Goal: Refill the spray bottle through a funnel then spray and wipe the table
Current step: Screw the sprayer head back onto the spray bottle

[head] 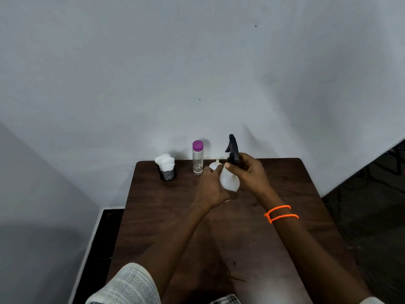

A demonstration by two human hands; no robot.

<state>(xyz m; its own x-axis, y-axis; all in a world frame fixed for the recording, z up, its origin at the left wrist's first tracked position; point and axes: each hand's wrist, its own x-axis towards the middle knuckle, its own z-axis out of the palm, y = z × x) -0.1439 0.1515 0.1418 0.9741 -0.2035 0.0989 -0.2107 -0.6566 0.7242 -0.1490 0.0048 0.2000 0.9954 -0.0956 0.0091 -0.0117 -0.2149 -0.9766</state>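
A white spray bottle (228, 179) stands at the middle of the dark wooden table (175, 216). My left hand (211, 189) grips its body from the left. My right hand (248, 174) is curled round the neck, just under the black trigger head (233, 149). A small translucent funnel (215, 165) lies upside down on the table right behind the bottle, partly hidden by my left hand. To the left of the funnel stands a clear water bottle (198, 157) with a purple cap.
A black cup holding white tissues (167, 168) stands at the table's back left. The table is pushed against a grey wall. Dark floor lies to the right, beyond the table's edge.
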